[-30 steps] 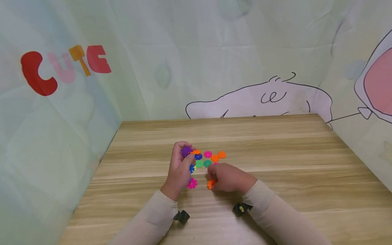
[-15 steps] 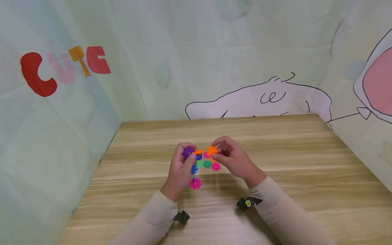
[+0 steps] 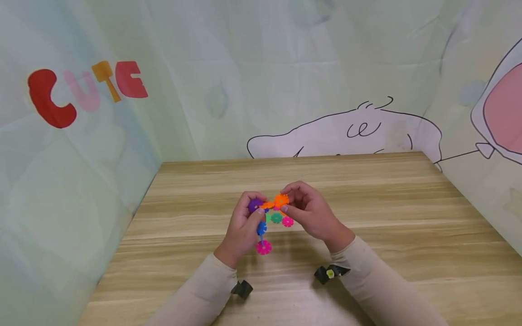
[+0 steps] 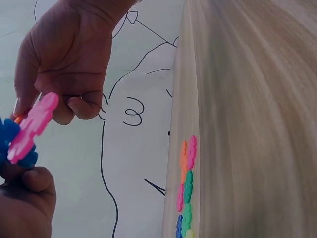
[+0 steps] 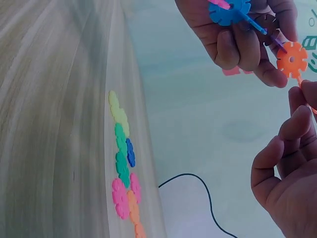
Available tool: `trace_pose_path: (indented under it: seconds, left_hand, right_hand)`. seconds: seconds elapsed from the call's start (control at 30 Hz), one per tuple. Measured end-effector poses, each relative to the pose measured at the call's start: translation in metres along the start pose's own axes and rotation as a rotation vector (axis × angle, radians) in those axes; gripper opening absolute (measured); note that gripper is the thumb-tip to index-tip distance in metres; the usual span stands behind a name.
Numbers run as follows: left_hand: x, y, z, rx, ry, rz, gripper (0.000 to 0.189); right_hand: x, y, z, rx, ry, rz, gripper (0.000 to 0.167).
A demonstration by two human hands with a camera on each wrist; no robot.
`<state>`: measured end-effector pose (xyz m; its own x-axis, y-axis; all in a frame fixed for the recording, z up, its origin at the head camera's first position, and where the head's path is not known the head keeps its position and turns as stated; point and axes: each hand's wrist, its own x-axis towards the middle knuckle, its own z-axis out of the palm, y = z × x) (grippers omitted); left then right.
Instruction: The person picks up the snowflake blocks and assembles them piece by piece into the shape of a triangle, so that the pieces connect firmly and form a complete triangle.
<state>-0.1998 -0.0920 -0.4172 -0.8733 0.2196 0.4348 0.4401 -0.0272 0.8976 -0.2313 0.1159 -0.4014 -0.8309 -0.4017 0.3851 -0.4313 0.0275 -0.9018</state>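
My left hand (image 3: 242,226) grips a joined set of notched plastic discs by its purple disc (image 3: 255,206). A blue disc (image 3: 262,227) and a pink disc (image 3: 263,247) hang below that grip, clear in the left wrist view too. From the purple piece an orange disc (image 5: 292,59) sticks out sideways. My right hand (image 3: 311,210) pinches another orange disc (image 3: 281,200) between thumb and fingers. Its edge meets the first orange one; whether their slots interlock I cannot tell. Both hands are above the table.
Loose discs lie on the wooden table (image 3: 367,190) beneath the hands, among them a teal-green disc (image 3: 276,218), a pink disc (image 3: 287,222) and yellow discs (image 5: 118,106). A printed cloth backdrop (image 3: 261,68) stands behind and at the left of the table.
My right hand has lifted an orange disc from the table's near side up to the joined set. My left hand has shifted slightly right, and the two orange discs now touch.
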Motion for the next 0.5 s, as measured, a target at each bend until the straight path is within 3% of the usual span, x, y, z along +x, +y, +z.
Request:
trace_pose_path:
  seconds: [0.2, 0.5]
  left_hand:
    - [-0.0009, -0.0004, -0.0001, -0.007, -0.024, -0.008, 0.023]
    - [0.0000, 0.0011, -0.0002, 0.007, -0.078, 0.043, 0.020]
  right_hand:
    - [-0.0010, -0.0015, 0.0011, 0.033, -0.008, 0.016, 0.027]
    - [-0.0022, -0.0030, 0.0022, 0.046, -0.002, -0.033, 0.025]
